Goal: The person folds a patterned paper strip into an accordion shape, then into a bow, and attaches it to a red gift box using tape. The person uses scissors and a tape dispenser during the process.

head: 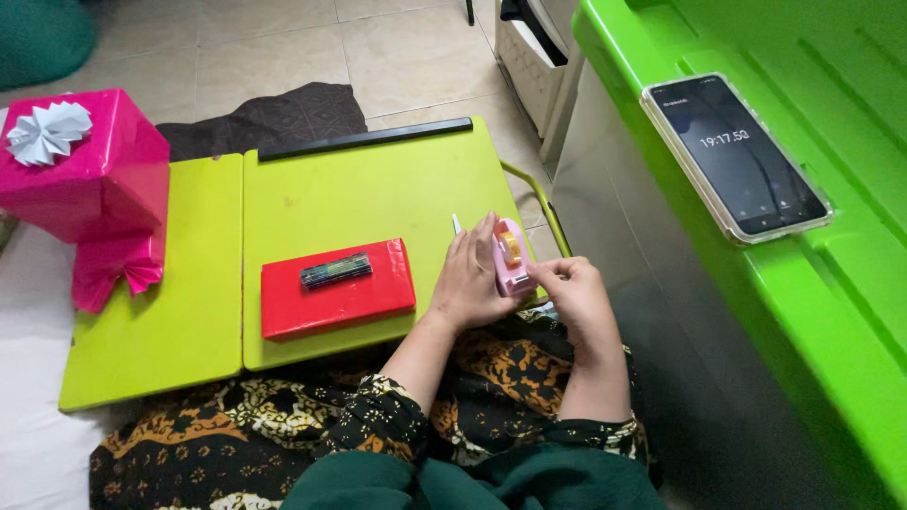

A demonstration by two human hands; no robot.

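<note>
Home, floor-level: tiled floor (283, 47), low folding table (151, 321), wrapped gift box (94, 170).

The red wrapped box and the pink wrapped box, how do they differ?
The red wrapped box is flat and lies on the lime green folding table; the pink wrapped box is taller and sits at the table's left edge. The pink wrapped box carries a white paper bow; the red wrapped box has a small dark oblong object on top. Both are wrapped in glossy paper, and neither hand touches them.
</note>
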